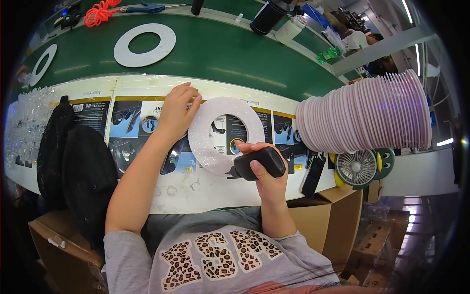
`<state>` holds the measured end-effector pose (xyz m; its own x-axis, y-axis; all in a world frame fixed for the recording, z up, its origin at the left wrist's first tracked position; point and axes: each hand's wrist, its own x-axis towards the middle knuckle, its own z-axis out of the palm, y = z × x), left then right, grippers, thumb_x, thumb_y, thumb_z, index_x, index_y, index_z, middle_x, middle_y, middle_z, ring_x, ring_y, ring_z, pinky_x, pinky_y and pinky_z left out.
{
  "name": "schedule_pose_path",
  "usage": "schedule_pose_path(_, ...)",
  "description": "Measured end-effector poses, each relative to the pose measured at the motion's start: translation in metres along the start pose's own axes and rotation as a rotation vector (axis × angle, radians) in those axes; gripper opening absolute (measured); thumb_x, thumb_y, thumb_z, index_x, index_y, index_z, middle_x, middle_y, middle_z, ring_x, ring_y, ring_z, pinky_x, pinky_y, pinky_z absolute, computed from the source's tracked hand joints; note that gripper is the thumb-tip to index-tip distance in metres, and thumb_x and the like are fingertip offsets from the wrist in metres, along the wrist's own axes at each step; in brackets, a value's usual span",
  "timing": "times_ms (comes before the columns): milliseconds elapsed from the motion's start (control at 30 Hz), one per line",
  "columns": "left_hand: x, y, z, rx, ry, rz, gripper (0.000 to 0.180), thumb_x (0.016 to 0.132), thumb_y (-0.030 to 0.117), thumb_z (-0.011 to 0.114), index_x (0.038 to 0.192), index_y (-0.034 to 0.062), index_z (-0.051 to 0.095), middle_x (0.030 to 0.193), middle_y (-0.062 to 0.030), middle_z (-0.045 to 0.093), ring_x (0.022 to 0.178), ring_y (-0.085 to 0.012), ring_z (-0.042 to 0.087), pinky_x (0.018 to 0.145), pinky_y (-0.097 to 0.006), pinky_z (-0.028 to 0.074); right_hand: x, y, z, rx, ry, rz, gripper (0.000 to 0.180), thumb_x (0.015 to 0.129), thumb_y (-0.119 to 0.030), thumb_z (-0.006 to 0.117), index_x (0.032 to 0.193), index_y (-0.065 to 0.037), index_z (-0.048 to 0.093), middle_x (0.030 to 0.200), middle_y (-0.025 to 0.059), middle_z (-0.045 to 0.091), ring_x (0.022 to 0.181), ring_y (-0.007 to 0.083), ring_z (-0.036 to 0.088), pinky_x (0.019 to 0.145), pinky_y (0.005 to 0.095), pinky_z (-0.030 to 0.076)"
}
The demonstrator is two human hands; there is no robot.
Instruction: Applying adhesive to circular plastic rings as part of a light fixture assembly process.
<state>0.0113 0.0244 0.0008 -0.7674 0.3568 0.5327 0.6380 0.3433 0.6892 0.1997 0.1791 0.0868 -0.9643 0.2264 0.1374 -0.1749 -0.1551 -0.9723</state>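
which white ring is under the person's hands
The near white ring on the worktop, between left hand and right hand; the two others lie untouched on the green belt.

Bright, even overhead light fills the scene; ceiling strip lamps point(406, 11) glow far right of the glossy green conveyor belt point(220, 59), which carries soft pale glare streaks. Shadows are faint. Focus is sharp mid-frame. Fisheye bending curves the belt's edges, and a black vignette rings the corners beyond it.
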Motion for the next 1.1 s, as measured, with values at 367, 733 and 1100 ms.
schedule_pose_path(367,-0.006,-0.004,-0.001,-0.02,-0.006,-0.028,0.014,0.087,0.009,0.058,0.093,-0.0032,0.061,0.104,-0.0182,0.061,0.113,-0.0374,0.053,0.096,-0.042,0.041,-0.005,0.002,0.0,0.001,-0.036,0.064,0.028,0.085,-0.002,0.064,0.112,0.002,0.056,0.113,0.0185,0.063,0.115,0.0286,0.057,0.101,0.0391,0.041)
schedule_pose_path(733,-0.002,0.003,0.0,-0.126,-0.091,-0.097,0.014,0.093,0.012,0.053,0.093,-0.0014,0.059,0.11,-0.0161,0.059,0.121,-0.0355,0.047,0.1,-0.039,0.037,-0.009,-0.006,-0.009,0.026,-0.052,0.053,0.03,0.087,-0.007,0.064,0.115,-0.001,0.055,0.117,0.014,0.062,0.113,0.019,0.056,0.1,0.0339,0.042)
schedule_pose_path(1100,0.001,0.0,0.004,-0.031,-0.04,-0.017,0.016,0.089,0.012,0.057,0.094,-0.0021,0.063,0.105,-0.0177,0.062,0.114,-0.0364,0.052,0.097,-0.041,0.04,-0.021,-0.023,-0.04,-0.043,0.22,-0.133,0.034,0.082,-0.005,0.064,0.113,0.002,0.054,0.11,0.0189,0.063,0.108,0.0274,0.06,0.096,0.0395,0.045)
